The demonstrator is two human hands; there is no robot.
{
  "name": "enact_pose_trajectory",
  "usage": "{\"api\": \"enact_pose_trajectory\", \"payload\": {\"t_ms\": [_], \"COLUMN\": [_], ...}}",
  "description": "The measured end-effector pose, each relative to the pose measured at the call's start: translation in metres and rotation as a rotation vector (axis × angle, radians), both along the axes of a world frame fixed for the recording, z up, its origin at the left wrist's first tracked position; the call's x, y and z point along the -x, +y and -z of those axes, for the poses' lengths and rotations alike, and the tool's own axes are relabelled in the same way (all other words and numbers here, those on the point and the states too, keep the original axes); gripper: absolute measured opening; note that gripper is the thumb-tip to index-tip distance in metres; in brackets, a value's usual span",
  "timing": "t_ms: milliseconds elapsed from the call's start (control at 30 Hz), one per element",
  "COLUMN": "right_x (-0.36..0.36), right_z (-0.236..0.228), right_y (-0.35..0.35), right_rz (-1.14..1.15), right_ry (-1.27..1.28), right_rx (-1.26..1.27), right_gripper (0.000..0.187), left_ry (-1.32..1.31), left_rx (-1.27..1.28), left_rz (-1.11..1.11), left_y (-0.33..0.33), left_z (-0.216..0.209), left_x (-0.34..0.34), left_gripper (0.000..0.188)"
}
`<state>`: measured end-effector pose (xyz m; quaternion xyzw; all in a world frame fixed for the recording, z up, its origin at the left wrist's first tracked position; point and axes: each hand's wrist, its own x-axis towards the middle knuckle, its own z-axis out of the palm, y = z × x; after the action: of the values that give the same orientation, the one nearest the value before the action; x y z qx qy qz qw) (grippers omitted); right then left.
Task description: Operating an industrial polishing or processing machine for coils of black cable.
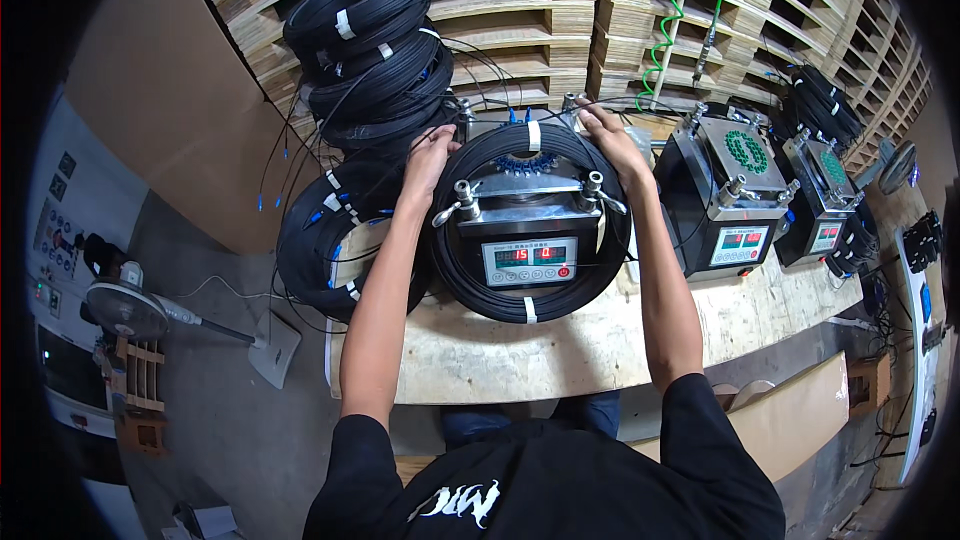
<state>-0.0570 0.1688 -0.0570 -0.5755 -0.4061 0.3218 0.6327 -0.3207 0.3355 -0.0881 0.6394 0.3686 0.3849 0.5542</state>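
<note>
In front of me stands a polishing machine [530,265] with a metal top plate and a red-lit display. A coil of black cable [453,275], tied with white tape, encircles its display and upper front. Blue-tipped connectors ring the plate's opening. My left hand [430,160] is at the machine's rear left corner post, its fingers curled at the clamp lever there. At the rear right post, my right hand [615,145] closes at the other clamp lever; the fingers partly hide both levers. Two front clamps [465,198] with levers stand nearer me, untouched.
Stacked black cable coils [365,50] rise at the back left, with another coil [300,240] below. Two similar machines [730,190] stand on the right of the wooden table [480,365]. Wooden pallets [520,0] line the back. A fan [130,308] stands left.
</note>
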Motion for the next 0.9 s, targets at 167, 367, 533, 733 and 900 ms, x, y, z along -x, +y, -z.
{"api": "enact_pose_trajectory", "payload": {"t_ms": [167,367,533,733,900], "right_x": [-0.004,-0.003,-0.004,0.002,-0.004], "right_z": [0.010,0.012,0.006,0.003,0.006], "right_y": [0.006,0.009,0.002,0.000,0.002], "right_rz": [0.120,0.223,0.179,-0.022,0.078], "right_ry": [0.087,-0.170,-0.225,0.048,0.095], "right_rx": [-0.007,-0.007,0.103,0.053,0.060], "right_gripper": [0.045,0.048,0.045,0.048,0.055], "left_ry": [-0.057,-0.057,-0.015,0.018,-0.031], "left_rx": [0.019,0.071,0.109,0.081,0.055], "left_rz": [0.021,0.152,0.040,-0.033,0.010], "left_y": [-0.005,-0.011,-0.019,-0.003,0.001], "left_z": [-0.005,-0.016,-0.019,-0.003,-0.001], "left_x": [0.001,0.003,0.004,0.006,0.001], "left_gripper": [0.036,0.035,0.033,0.033,0.041]}}
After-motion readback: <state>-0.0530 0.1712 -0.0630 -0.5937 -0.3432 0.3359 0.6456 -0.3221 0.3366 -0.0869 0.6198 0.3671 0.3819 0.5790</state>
